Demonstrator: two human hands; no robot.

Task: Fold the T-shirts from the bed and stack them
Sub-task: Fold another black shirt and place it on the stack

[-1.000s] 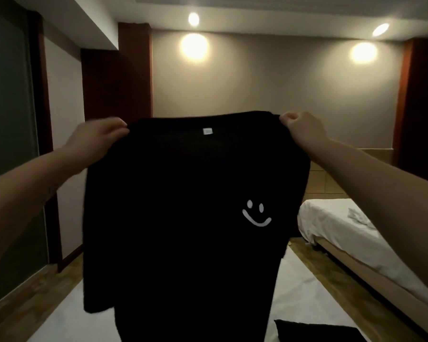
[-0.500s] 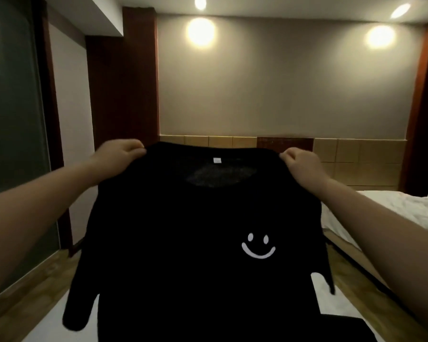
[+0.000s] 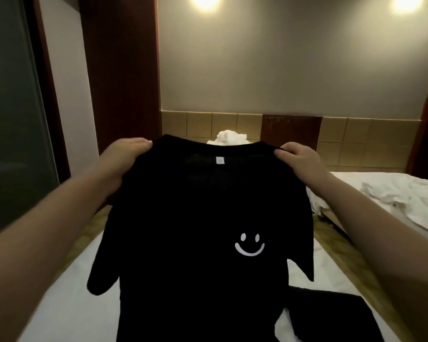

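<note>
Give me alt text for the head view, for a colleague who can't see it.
The left hand and right hand hold a black T-shirt with a white smiley up by its shoulders over a white bed. Another dark garment lies on it at lower right; a second bed with rumpled linen stands to the right.

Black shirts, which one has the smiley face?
The black T-shirt held up by the left hand and right hand: it shows a white smiley. The other black shirt lies on the bed, no print visible.
</note>
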